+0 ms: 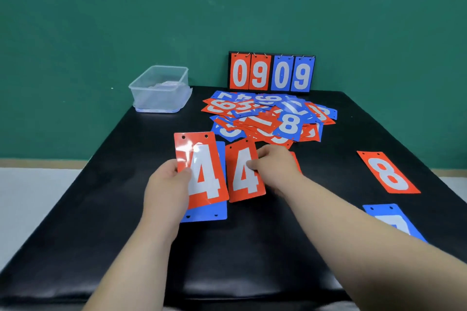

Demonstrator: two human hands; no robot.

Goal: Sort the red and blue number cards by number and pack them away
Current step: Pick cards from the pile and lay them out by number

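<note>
Red 4 card pinched by left grip, second red 4 by right grip

The left hand pinches a red 4 card by its left edge, a blue card showing behind it. The right hand grips a second red 4 just beside it. Behind them a loose pile of cards sprawls on the black table. A red 8 and a blue card lie apart at right. A clear box and a scoreboard reading 0909 stand at the back.
</note>
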